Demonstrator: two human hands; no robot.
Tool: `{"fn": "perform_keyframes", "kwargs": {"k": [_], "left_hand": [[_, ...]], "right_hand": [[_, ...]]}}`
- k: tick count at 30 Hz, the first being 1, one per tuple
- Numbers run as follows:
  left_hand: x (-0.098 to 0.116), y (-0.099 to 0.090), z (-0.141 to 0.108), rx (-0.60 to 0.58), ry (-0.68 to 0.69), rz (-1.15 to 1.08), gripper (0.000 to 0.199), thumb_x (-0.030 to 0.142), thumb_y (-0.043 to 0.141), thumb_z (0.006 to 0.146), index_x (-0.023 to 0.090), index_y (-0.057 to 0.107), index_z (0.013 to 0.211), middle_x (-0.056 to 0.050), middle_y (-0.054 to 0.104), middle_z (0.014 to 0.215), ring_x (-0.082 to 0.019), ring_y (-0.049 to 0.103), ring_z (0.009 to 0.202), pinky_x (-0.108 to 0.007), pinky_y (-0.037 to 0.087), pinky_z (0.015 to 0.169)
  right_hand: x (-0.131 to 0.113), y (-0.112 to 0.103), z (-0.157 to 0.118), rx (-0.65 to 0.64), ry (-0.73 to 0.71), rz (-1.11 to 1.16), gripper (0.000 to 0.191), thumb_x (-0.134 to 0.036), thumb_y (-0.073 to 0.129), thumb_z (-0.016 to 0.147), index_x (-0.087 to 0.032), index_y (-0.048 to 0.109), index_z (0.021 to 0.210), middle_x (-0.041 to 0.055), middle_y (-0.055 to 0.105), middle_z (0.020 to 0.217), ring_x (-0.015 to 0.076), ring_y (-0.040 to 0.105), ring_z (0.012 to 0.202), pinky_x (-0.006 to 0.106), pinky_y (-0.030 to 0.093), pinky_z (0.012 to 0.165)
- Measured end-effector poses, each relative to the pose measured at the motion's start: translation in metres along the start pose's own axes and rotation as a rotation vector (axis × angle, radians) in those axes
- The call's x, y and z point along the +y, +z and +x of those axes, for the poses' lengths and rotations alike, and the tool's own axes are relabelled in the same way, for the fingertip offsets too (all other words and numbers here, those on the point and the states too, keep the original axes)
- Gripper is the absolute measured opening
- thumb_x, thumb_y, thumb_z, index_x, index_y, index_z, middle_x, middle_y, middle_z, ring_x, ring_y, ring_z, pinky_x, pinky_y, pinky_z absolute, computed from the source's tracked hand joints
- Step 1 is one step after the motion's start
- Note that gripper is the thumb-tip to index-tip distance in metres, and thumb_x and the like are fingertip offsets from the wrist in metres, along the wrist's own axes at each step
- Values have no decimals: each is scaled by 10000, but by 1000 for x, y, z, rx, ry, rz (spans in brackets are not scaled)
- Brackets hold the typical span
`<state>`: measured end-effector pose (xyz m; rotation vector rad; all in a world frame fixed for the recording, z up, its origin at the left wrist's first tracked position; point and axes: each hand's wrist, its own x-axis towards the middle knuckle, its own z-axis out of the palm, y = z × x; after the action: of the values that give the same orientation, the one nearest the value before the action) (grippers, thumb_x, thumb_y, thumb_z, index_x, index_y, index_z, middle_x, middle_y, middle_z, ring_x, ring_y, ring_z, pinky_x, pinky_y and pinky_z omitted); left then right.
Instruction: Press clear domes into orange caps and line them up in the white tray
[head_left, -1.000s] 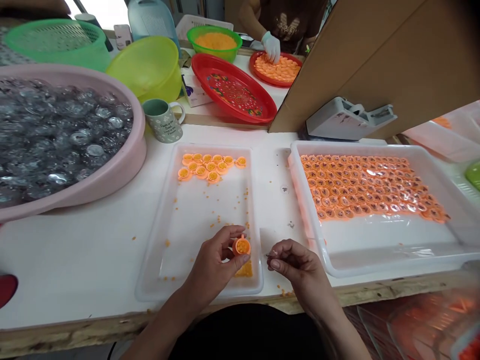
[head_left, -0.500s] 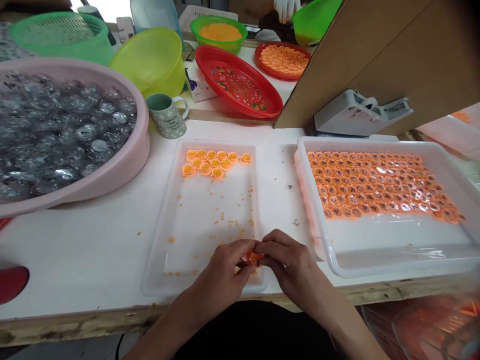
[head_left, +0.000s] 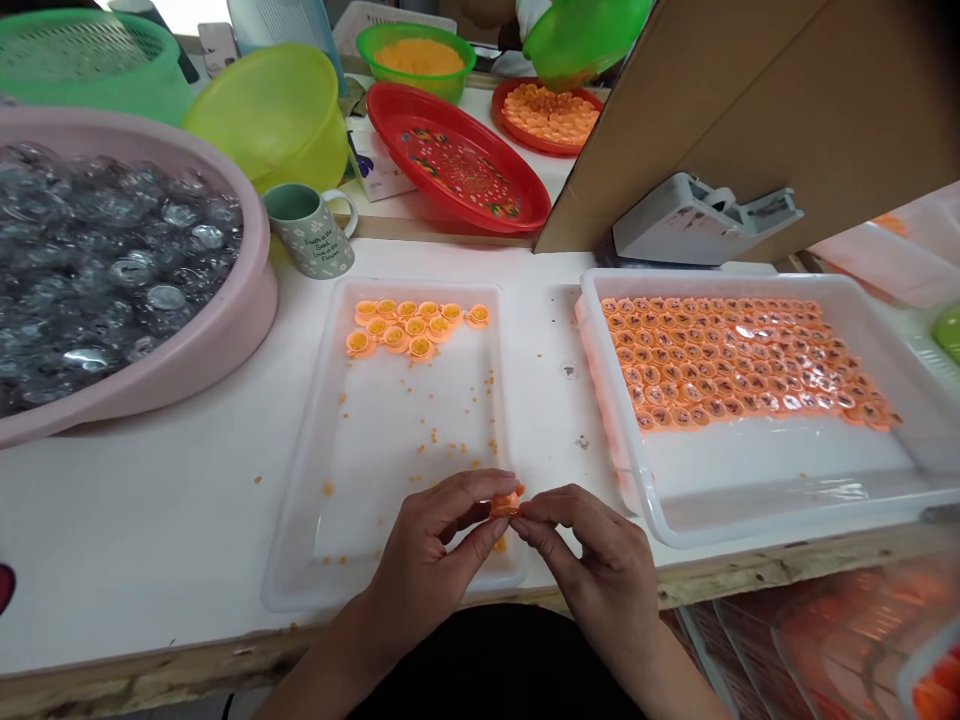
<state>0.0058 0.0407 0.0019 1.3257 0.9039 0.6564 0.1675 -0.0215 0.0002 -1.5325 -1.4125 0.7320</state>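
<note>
Between my two hands is a small orange plastic cup, held over the near right corner of a shallow white tray. My left hand grips it between fingers and thumb. My right hand pinches its right edge with thumb and forefinger. At the far end of the white tray stand several orange cups filled with yellow bits. Loose yellow crumbs lie scattered over the tray floor. A deeper white tray on the right holds rows of orange cups with shiny, dark-marked tops.
A pink basin of clear plastic pieces stands at left. Behind are a green mug, a yellow bowl, a red tray and a tape dispenser against a cardboard panel. Across the table, a person holds a green bowl.
The orange cup has been turned in my fingers and now shows its side. My right hand has shifted to its edge. The view has swung slightly right; the other person's green bowl is lower.
</note>
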Motion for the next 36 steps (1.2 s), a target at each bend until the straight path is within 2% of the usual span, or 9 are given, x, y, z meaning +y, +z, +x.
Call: {"fn": "perform_keyframes", "kwargs": {"k": [3, 11, 17, 19, 22, 25, 29, 36], "left_hand": [[3, -2, -1, 7, 32, 62, 242, 159, 618, 857, 235, 718, 1064, -35, 740, 1087, -188, 706, 965, -301, 611, 865], [2, 0, -3, -17, 48, 98, 270, 135, 603, 870, 255, 697, 1092, -7, 743, 1076, -149, 709, 944, -231, 598, 842], [1, -2, -2, -37, 83, 153, 248, 134, 560, 895, 255, 701, 1058, -5, 747, 1041, -153, 705, 944, -251, 595, 845], [1, -1, -1, -12, 83, 115, 261, 111, 555, 887, 259, 696, 1050, 6, 745, 1011, -143, 704, 939, -234, 595, 834], [2, 1, -1, 20, 66, 54, 281, 87, 568, 873, 268, 686, 1052, 26, 739, 988, -122, 706, 922, -198, 591, 819], [3, 4, -1, 28, 47, 0, 313, 66, 578, 865, 284, 686, 1063, 44, 739, 968, -101, 710, 882, -167, 585, 800], [3, 6, -3, 55, 48, -34, 326, 64, 588, 864, 296, 694, 1067, 52, 746, 968, -98, 710, 893, -157, 582, 807], [0, 2, -7, 53, 85, 115, 270, 121, 590, 880, 257, 702, 1085, -1, 745, 1069, -149, 709, 925, -234, 590, 835]], "right_hand": [[-2, -2, 1, -5, -68, -15, 153, -90, 632, 871, -221, 684, 930, 14, 704, 839, 135, 669, 753, 239, 548, 666], [-5, -2, -4, 34, -110, -161, 164, -59, 620, 866, -217, 635, 907, -1, 706, 804, 128, 662, 701, 227, 532, 644], [-6, -7, -4, -84, -226, -165, 335, 4, 525, 882, -226, 634, 1100, 46, 700, 939, 149, 670, 840, 260, 560, 726], [-5, -5, -3, -62, -200, -117, 303, -11, 529, 887, -226, 645, 1067, 42, 692, 911, 147, 665, 812, 256, 558, 700], [-5, 1, -3, 56, -70, -84, 161, -91, 608, 876, -215, 626, 976, 17, 654, 800, 144, 633, 710, 259, 535, 631], [-5, 6, -5, 120, -36, -91, 156, -102, 639, 859, -211, 607, 965, 9, 634, 780, 143, 619, 694, 261, 519, 617], [-6, 6, -7, 88, -112, -85, 235, -22, 595, 862, -224, 628, 977, 13, 667, 829, 135, 631, 718, 242, 519, 628], [-4, 3, -5, -21, -167, -100, 261, 15, 561, 862, -202, 609, 1000, 25, 641, 851, 136, 618, 753, 244, 516, 671]]}}
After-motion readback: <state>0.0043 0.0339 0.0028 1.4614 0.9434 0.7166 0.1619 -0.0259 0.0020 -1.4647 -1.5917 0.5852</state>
